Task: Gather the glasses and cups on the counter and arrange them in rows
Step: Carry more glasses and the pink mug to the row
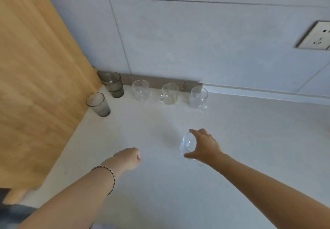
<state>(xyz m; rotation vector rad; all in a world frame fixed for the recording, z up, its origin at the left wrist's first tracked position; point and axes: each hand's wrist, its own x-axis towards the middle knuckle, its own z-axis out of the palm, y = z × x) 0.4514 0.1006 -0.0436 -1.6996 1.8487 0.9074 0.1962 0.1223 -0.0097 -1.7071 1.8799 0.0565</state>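
My right hand (203,146) grips a clear glass (187,144) from above, over the middle of the white counter (250,139). My left hand (129,158) is curled into a fist above the counter and holds nothing. Along the back wall stand three clear cups with handles: one (140,90) on the left, one (170,94) in the middle, one (198,97) on the right. Left of them are stacked smoky grey glasses (114,86). A single grey glass (98,104) stands in front of the stack.
A wooden cabinet side (35,86) bounds the counter on the left, close to the grey glasses. The tiled wall behind carries a socket (316,36) at the upper right. A metal strip (157,81) runs along the wall's foot.
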